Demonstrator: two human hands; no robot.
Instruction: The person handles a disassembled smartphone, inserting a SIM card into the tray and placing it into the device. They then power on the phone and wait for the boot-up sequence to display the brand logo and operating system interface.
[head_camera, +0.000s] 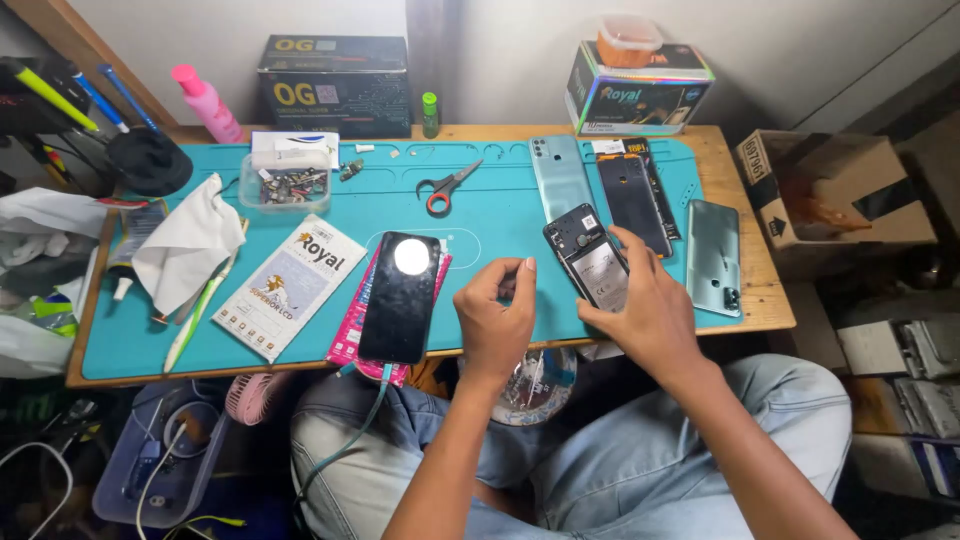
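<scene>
My right hand (645, 315) rests on an opened phone (588, 258) with its back off, lying on the teal work mat (200, 330); the fingers steady its lower right side. My left hand (495, 315) hovers just left of that phone with fingers curled; whether a small part sits between its fingertips is too small to tell. A black phone (400, 297) with a lit spot lies face up to the left, on a pink packet, with a green cable plugged in.
Two teal back covers (558, 175) (713, 257) and a dark panel (632, 200) lie by the opened phone. Scissors (445, 186), a clear tray of screws (287, 185), a white cloth (185, 240) and a flat white box (290, 285) sit left. Cardboard boxes stand behind.
</scene>
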